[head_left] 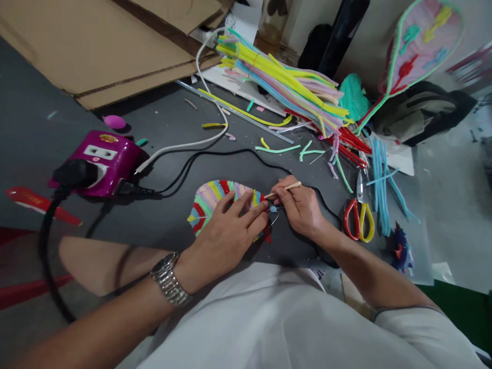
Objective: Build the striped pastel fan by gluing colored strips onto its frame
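Observation:
A leaf-shaped piece (205,197) of striped, multicoloured pipe cleaners lies on the dark table near its front edge. My left hand (226,233) rests on it with the fingers stretched out, covering much of its middle and lower side. In my right hand (302,207) a thin wooden stick (288,188) is pinched, its tip at the red right end of the piece. A small light-blue bit (273,209) sits just below that tip, close to the right fingers. Under the right end a red strip (267,234) sticks out.
At the back lies a bundle of pipe cleaners (277,77). Scissors (359,215), blue pipe cleaners (380,189) and a glue gun (402,251) are on the right. A purple power socket (115,169) with cables stands left, below cardboard sheets (107,46). A pipe-cleaner fan (423,46) rises back right.

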Action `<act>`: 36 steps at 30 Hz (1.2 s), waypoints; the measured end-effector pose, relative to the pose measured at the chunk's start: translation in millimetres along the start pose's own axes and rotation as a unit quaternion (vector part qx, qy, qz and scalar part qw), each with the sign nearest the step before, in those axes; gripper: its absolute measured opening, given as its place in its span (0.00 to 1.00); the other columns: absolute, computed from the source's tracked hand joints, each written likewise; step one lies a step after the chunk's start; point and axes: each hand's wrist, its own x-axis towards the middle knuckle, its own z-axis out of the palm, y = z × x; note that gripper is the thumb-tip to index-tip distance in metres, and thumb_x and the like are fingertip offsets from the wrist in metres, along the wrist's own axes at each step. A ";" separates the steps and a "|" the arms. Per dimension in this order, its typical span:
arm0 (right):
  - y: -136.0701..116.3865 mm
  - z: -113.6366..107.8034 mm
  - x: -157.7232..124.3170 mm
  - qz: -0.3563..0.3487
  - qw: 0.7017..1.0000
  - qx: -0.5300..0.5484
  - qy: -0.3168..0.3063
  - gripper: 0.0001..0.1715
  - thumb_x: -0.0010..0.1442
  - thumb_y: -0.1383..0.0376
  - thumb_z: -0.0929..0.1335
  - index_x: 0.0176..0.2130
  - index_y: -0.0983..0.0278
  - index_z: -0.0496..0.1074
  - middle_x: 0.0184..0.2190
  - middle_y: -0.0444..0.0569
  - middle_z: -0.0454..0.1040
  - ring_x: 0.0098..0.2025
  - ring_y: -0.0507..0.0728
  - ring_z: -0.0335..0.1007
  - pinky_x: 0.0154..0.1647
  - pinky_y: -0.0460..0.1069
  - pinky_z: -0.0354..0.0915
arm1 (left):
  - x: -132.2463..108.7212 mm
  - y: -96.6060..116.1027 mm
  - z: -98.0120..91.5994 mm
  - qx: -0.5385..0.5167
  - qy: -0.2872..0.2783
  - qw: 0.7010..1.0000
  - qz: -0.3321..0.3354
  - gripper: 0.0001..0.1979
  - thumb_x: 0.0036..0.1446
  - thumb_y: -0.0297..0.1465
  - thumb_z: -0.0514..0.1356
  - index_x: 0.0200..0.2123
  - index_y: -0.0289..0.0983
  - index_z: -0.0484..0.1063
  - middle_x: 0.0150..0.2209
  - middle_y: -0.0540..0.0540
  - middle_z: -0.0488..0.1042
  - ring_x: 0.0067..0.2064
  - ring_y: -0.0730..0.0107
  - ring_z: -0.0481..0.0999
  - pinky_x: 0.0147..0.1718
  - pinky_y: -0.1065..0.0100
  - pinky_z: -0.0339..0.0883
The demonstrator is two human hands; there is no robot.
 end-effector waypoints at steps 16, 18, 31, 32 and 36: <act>-5.0 6.5 3.6 -0.089 0.986 -0.135 -0.033 0.19 0.77 0.62 0.59 0.34 0.60 0.70 0.28 0.46 0.75 0.31 0.54 0.70 0.44 0.52 0.64 | 0.2 0.9 1.7 -0.020 0.000 1.000 -0.011 0.16 0.70 0.24 0.54 0.56 0.34 0.75 0.65 0.37 0.75 0.68 0.38 0.70 0.64 0.36 0.64; -0.6 7.8 5.0 -0.044 0.996 -0.080 -0.006 0.20 0.76 0.58 0.61 0.34 0.60 0.71 0.30 0.47 0.77 0.32 0.54 0.73 0.44 0.52 0.67 | 0.0 -0.5 2.5 -0.027 0.005 1.000 -0.009 0.14 0.71 0.25 0.55 0.55 0.35 0.75 0.65 0.39 0.76 0.68 0.38 0.69 0.63 0.37 0.64; -18.0 -10.8 -78.5 -0.019 0.997 0.012 0.069 0.12 0.74 0.64 0.65 0.51 0.57 0.78 0.40 0.51 0.84 0.41 0.58 0.82 0.44 0.56 0.76 | -3.1 -11.4 5.0 -0.127 0.017 0.990 -0.052 0.19 0.70 0.27 0.58 0.61 0.38 0.72 0.60 0.39 0.80 0.70 0.48 0.67 0.67 0.40 0.58; -18.6 -8.8 -86.2 -0.058 0.996 -0.020 0.066 0.13 0.73 0.67 0.65 0.52 0.57 0.78 0.41 0.51 0.85 0.42 0.59 0.82 0.45 0.57 0.75 | -3.2 -10.8 5.1 -0.125 0.018 0.991 -0.051 0.17 0.70 0.27 0.58 0.59 0.39 0.74 0.61 0.41 0.80 0.69 0.48 0.67 0.68 0.39 0.57; -16.3 6.2 -98.9 -0.164 0.976 -0.120 0.073 0.19 0.68 0.74 0.66 0.53 0.56 0.76 0.40 0.50 0.83 0.39 0.57 0.79 0.43 0.55 0.70 | -3.3 -9.7 7.6 -0.117 0.032 0.991 -0.054 0.12 0.69 0.27 0.59 0.53 0.41 0.77 0.63 0.47 0.78 0.69 0.48 0.68 0.69 0.38 0.55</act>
